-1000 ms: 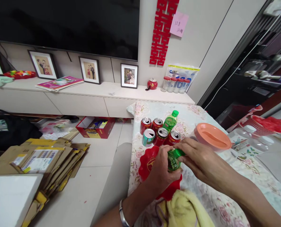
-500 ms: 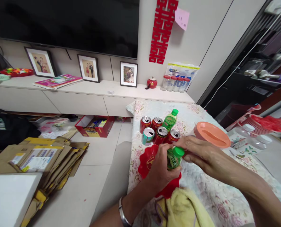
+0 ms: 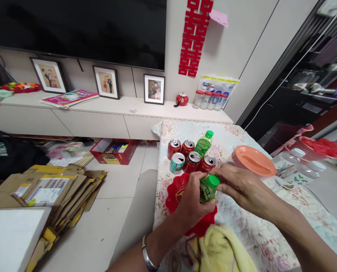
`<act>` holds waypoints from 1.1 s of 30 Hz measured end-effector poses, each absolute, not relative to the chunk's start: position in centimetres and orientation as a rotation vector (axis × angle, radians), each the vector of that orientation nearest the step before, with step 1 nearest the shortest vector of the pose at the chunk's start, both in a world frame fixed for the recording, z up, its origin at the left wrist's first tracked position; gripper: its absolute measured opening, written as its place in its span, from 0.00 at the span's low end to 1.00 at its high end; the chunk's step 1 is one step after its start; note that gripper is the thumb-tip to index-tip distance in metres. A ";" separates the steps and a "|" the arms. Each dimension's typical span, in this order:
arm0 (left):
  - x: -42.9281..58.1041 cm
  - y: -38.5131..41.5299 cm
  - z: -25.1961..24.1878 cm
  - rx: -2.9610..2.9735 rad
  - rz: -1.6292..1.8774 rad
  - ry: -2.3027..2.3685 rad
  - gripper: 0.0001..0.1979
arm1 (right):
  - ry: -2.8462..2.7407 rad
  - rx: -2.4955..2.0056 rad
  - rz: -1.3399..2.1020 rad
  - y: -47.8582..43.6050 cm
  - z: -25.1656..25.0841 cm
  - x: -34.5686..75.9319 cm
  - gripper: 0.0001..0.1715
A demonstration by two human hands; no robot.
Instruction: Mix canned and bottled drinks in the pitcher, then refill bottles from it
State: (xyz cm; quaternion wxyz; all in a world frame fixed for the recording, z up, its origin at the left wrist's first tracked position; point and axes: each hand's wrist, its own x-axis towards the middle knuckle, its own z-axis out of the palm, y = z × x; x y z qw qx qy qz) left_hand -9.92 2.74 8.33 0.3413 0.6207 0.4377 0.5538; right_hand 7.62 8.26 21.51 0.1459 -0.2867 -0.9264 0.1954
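My left hand point(image 3: 193, 196) is wrapped round a small green plastic bottle point(image 3: 206, 190), which tilts over a red scalloped plate point(image 3: 173, 193). Thumb and fingers of my right hand point(image 3: 236, 185) close on the bottle's green cap point(image 3: 213, 180) from the right. The cap sits on the bottle neck. Just beyond my hands stand several drink cans: a teal can point(image 3: 177, 163) and red ones such as the red can point(image 3: 192, 162). A second green bottle point(image 3: 204, 144), also capped, is upright behind them. A yellow cloth point(image 3: 223, 251) lies below the plate, close to me.
An orange lidded container point(image 3: 254, 161) and clear plastic bottles point(image 3: 291, 162) are at the right of the flowered tablecloth point(image 3: 259, 238). Folded cardboard point(image 3: 49, 189) and a red box point(image 3: 113, 153) lie on the floor at left. A low cabinet point(image 3: 100, 121) runs behind.
My right hand has shifted slightly, its fingers now round the side of the cap instead of reaching over it. The bottle has moved a touch left in my left hand.
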 end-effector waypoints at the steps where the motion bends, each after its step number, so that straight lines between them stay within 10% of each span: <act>1: -9.9 2.7 8.3 1.614 1.438 1.134 0.34 | -2.652 -0.809 0.617 8.6 21.3 7.9 0.12; 8: -10.1 2.8 8.7 1.598 1.398 1.139 0.32 | -2.516 -0.887 0.902 9.5 20.5 8.1 0.26; 33: -9.9 2.8 8.5 1.603 1.406 1.139 0.34 | -2.912 -0.825 0.500 7.6 24.7 5.6 0.15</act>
